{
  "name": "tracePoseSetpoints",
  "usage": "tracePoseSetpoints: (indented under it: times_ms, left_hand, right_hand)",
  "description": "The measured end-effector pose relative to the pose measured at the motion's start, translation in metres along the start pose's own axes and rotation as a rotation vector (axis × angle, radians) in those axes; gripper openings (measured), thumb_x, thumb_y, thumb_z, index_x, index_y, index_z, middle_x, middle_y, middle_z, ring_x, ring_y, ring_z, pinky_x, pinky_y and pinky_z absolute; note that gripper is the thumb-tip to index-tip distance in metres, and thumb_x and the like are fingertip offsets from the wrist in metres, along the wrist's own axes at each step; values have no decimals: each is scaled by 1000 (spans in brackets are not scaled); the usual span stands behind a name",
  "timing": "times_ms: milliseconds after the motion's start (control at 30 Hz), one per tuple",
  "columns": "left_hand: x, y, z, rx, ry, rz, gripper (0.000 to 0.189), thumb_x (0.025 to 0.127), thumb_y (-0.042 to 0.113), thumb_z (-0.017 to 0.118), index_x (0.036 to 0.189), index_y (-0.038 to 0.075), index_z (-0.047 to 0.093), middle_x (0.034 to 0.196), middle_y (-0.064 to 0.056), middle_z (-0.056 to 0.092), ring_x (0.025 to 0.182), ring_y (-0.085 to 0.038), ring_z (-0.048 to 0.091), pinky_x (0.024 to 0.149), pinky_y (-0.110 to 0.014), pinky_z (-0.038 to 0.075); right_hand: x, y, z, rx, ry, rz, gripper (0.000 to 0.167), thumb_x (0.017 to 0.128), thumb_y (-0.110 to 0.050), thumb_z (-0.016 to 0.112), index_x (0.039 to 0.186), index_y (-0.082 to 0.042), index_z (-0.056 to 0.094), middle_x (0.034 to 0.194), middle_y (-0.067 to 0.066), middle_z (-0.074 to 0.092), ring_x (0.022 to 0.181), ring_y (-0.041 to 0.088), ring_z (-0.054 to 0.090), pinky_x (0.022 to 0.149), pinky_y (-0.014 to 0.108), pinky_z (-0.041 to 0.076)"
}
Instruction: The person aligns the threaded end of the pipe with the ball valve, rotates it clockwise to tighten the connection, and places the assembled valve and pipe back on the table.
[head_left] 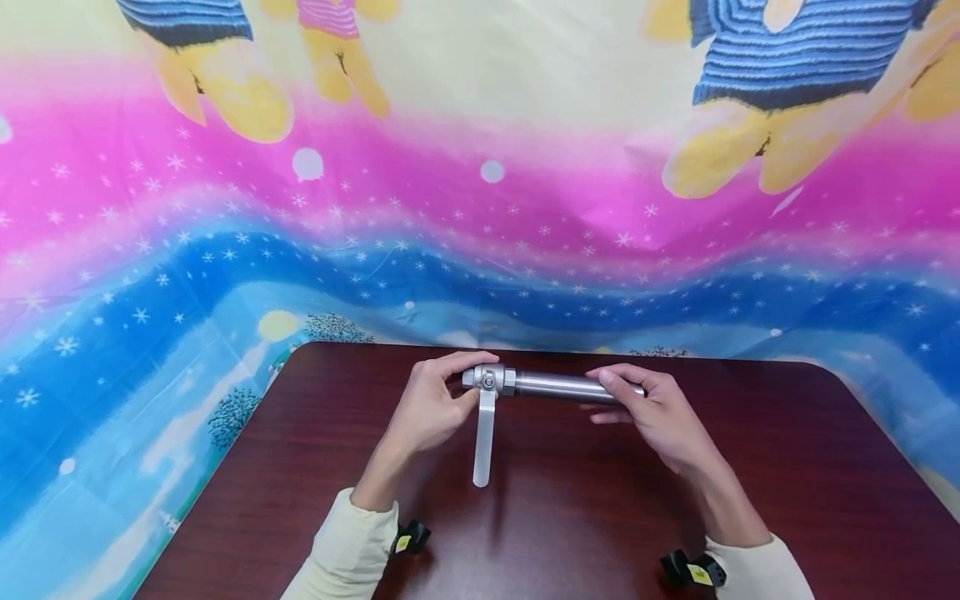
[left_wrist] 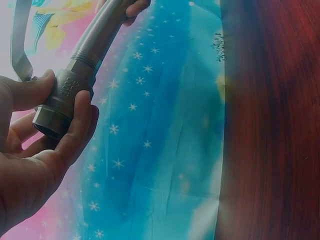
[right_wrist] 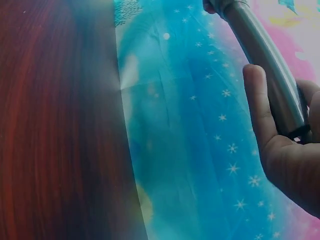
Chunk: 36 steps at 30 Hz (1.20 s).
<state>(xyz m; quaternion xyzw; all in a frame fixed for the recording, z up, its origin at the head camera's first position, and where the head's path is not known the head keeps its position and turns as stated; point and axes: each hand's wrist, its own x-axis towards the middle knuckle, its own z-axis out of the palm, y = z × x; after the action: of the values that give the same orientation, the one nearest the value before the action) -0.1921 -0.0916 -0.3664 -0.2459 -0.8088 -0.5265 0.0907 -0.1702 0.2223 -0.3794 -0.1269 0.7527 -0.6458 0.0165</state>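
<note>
A silver ball valve (head_left: pixel 489 379) with a long flat lever handle (head_left: pixel 484 442) is joined at its right end to a metal pipe (head_left: pixel 558 386). My left hand (head_left: pixel 431 402) grips the valve body by its left end, thumb and fingers on opposite sides, as the left wrist view shows. The lever points toward me in the head view. My right hand (head_left: pixel 663 417) holds the pipe near its free right end, thumb on top and fingers beneath. In the right wrist view, one finger (right_wrist: pixel 258 97) lies along the pipe. Valve and pipe are held roughly level above the table.
A dark red-brown wooden table (head_left: pixel 337 450) lies below. Behind it hangs a colourful printed cloth (head_left: pixel 480 233) with snowflakes and cartoon figures, meeting the table's far edge. Black wrist devices sit by the left cuff (head_left: pixel 411 537) and the right cuff (head_left: pixel 693 569).
</note>
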Motion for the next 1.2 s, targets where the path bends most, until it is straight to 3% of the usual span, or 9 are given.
tracePoseSetpoints:
  times_ms: [167,367,733,967,1067,1200]
  left_hand:
    - [0,-1,1,15,16,6,49,86,-11,72,128,14,79,119,-8,78,78,-16,62,65,-21,49]
    - [1,-2,0,34,22,18,49,87,-10,72,128,14,79,118,-8,79,75,-15,60,63,-21,48]
    - [0,-4,-2,-5,14,35,49,86,-12,71,128,13,79,117,-10,78,77,-17,62,65,-22,51]
    - [-2,-4,-2,-8,9,47,50,86,-12,71,128,13,79,120,-9,78,80,-18,64,66,-22,53]
    - [-1,-4,-1,-2,7,58,50,85,-13,71,128,13,79,120,-9,78,78,-17,63,65,-22,51]
    - [0,-5,0,5,7,61,50,85,-12,71,127,12,79,119,-9,79,76,-16,63,63,-21,50]
  right_hand:
    - [-2,0,4,-102,-24,-38,39,111,-22,61,143,0,62,143,22,56,106,14,74,91,26,62]
    - [-5,-1,2,-236,6,-89,43,99,-13,77,140,-14,63,137,17,57,91,17,65,72,26,56]
    - [-6,1,0,-284,35,-113,40,98,-17,79,136,-13,69,112,13,67,78,19,62,64,28,52]
    - [-6,1,2,-248,29,-137,34,102,-14,74,134,-6,70,113,18,74,90,20,79,79,26,63]
    - [-5,1,2,-253,34,-157,32,103,-13,71,134,-4,69,113,15,75,91,18,79,79,25,62]
    - [-5,1,2,-292,42,-174,32,102,-13,72,134,-10,69,119,12,69,86,13,70,73,25,57]
